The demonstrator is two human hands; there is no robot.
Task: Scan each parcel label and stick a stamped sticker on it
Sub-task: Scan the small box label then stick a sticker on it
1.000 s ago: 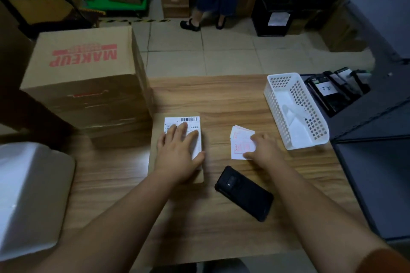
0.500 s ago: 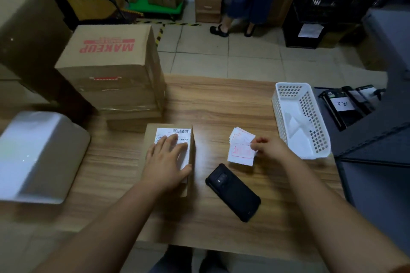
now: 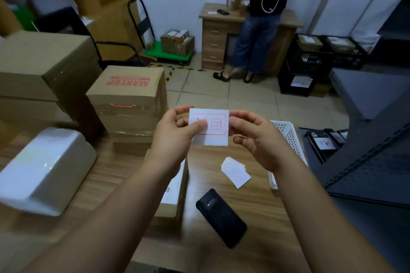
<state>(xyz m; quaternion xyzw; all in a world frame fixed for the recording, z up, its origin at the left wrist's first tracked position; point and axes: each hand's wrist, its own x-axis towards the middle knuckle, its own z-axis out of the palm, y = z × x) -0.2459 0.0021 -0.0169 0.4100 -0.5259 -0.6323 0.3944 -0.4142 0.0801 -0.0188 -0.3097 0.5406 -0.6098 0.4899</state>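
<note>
Both hands are up in front of the camera pinching one sticker (image 3: 209, 127) between them: left hand (image 3: 175, 133) has thumb and fingers on its left edge, right hand (image 3: 258, 137) grips the right edge. It's white with a red stamp on it, held clear above the table (image 3: 124, 184).

The left forearm covers most of the parcel (image 3: 175, 193) down on the table, so only a strip of its label (image 3: 172, 188) shows. Just right of it lies a black phone (image 3: 221, 217), and past that a loose stack (image 3: 235, 170) of more stickers. A white basket (image 3: 288, 137) sits at the right edge, half hidden behind the right hand. On the left there's a white foam box (image 3: 42, 170), a bit blurred. Behind the parcel is a carton (image 3: 128, 88) marked MAKEUP on top of another box, with bigger cartons (image 3: 42, 68) further left.

Table is wood grain, floor is pale tile. At the back a person (image 3: 259, 29) in cropped jeans stands at a wooden desk (image 3: 217, 35) with drawers. There's a green cart (image 3: 173, 53) with small boxes on it by the wall, and black crates (image 3: 321, 55) on the right.
</note>
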